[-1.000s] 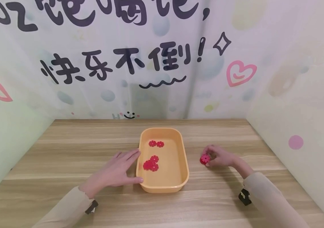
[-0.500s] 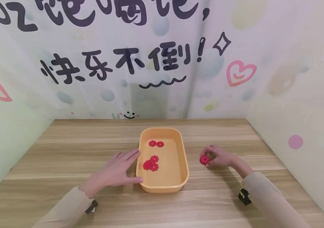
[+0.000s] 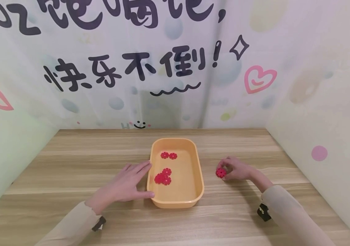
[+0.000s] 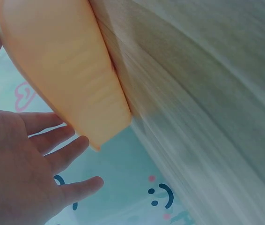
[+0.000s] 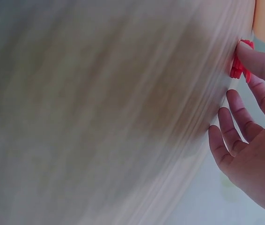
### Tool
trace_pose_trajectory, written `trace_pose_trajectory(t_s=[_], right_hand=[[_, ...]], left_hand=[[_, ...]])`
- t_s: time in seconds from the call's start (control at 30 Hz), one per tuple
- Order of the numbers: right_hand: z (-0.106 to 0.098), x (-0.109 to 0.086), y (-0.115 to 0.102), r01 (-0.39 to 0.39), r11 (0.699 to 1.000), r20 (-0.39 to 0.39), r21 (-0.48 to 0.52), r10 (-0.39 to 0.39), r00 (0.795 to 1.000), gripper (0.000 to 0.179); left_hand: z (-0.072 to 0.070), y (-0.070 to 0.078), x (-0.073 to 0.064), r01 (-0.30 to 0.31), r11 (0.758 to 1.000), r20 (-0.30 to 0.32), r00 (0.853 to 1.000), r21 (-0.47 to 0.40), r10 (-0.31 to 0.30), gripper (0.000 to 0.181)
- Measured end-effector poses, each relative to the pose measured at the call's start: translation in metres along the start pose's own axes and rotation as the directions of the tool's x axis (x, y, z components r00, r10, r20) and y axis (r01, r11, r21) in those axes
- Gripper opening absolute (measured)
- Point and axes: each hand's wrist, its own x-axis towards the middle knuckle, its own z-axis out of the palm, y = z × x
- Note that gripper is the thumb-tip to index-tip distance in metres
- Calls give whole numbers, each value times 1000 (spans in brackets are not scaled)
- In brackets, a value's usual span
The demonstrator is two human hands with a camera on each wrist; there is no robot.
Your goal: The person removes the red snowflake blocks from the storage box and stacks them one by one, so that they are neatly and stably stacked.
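A shallow yellow-orange plastic tray [image 3: 179, 205] sits mid-table in the head view, with several red snowflake discs [image 3: 166, 180] lying inside. My left hand [image 3: 122, 184] lies along its left side, fingers spread and fairly straight, fingertips and thumb at the rim. In the left wrist view, the hand [image 4: 25, 164] shows beside the tray's outer wall [image 4: 62, 70]. To the right of the tray, my right hand [image 3: 237, 169] pinches a small stack of red snowflake discs [image 3: 220, 173] low at the tabletop. The right wrist view shows thumb and forefinger on these discs [image 5: 238, 65], other fingers loosely bent.
The wood-grain table [image 3: 79, 160] meets a printed curtain [image 3: 175, 106] at its back edge, with pale walls on both sides. Dark wrist devices sit under both sleeves, one at the left wrist [image 3: 99, 223] and one at the right [image 3: 264, 212].
In the right hand, the lighter pink-looking disc face on top has turned and now shows as one even red stack. The left hand, tray and discs in it stay in place.
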Motion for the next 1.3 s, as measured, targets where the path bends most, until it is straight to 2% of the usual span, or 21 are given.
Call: trace_pose_trajectory(t_s=[0.97, 1.2, 1.3], right_hand=[[-2, 0, -2, -4, 1000, 12, -22, 4, 1000, 31], [-1, -1, -1, 68, 997, -16, -19, -69, 998, 30], [-3, -2, -2, 70, 998, -4, 3, -70, 998, 31]], left_hand=[[-2, 1, 0, -2, 1000, 3, 1000, -3, 3, 89], [-2, 1, 0, 5, 1000, 6, 1000, -6, -5, 89], [-2, 1, -1, 5, 1000, 4, 1000, -7, -5, 90]])
